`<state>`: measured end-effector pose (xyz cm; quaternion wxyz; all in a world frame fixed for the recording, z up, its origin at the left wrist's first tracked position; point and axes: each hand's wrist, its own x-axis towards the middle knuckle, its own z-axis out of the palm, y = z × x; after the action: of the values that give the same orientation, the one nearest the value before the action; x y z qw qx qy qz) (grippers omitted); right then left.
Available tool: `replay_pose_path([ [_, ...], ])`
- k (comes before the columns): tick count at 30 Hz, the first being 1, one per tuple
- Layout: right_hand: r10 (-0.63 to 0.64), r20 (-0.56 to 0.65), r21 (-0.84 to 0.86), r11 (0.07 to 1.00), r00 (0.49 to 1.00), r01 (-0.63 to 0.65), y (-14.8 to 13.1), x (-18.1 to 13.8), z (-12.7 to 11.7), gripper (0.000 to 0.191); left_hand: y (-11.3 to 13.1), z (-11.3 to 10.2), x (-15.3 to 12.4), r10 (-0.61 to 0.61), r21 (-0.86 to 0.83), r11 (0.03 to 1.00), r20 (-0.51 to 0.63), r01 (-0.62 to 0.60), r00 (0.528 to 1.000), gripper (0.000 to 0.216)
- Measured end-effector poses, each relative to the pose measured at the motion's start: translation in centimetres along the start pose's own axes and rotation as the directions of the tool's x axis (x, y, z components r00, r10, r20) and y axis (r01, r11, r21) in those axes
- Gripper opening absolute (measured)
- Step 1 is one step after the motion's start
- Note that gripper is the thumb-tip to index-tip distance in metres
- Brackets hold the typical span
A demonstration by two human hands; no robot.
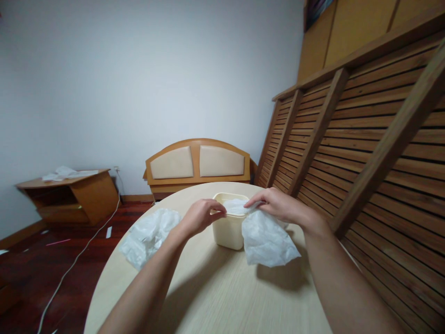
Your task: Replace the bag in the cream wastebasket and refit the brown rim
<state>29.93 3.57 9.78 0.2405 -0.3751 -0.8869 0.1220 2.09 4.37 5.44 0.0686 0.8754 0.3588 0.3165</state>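
A small cream-coloured plastic bin (227,234) stands upright on the round table. A thin white plastic bag (269,241) lies partly inside its mouth and hangs out over the right side of the rim. My right hand (274,204) is closed on the bag at that side, with its fingertips over the opening. At the left front corner, my left hand (205,214) pinches the bin's rim between thumb and fingers; whether bag film is also between them, I cannot tell. Left of my left forearm lies a crumpled clear-white plastic bag (151,234).
The round pale table (222,292) carries the bin and bags. Behind it is a wooden headboard (196,162). A slatted wooden frame (347,139) leans at the right. On the left stand a low cabinet (93,195) with white sheets on top and a cable (83,250) across the floor.
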Motion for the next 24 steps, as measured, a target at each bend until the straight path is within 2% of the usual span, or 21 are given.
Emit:
replay_pose_path([
  [5,-0.006,-0.126,0.015,1.0,0.992,0.008,-0.4,0.0,-0.4,0.04,-0.4,-0.1,0.0,0.021,0.074,0.997,-0.04,-0.018,0.999,0.009],
  [10,0.016,-0.304,-0.051,0.998,0.953,-0.033,-0.4,0.1,-0.7,0.036,-1.4,-0.1,0.0,0.046,0.087,0.996,-0.115,-0.036,0.992,0.01],
  [15,0.055,-0.484,-0.073,0.992,0.873,-0.102,0.2,0.2,-1.0,0.036,-1.8,-0.3,-0.1,0.027,0.019,1.0,-0.122,-0.025,0.992,0.006],
  [19,0.093,-0.609,-0.04,0.988,0.787,-0.148,0.4,0.2,-1.1,0.035,-1.8,-0.3,-0.2,0.023,0.002,1.0,-0.122,-0.023,0.992,0.006],
  [24,0.136,-0.71,0.027,0.986,0.691,-0.166,0.0,0.1,-1.2,0.032,-2.6,0.0,-0.2,0.002,-0.001,1.0,-0.126,-0.003,0.992,0.004],
])
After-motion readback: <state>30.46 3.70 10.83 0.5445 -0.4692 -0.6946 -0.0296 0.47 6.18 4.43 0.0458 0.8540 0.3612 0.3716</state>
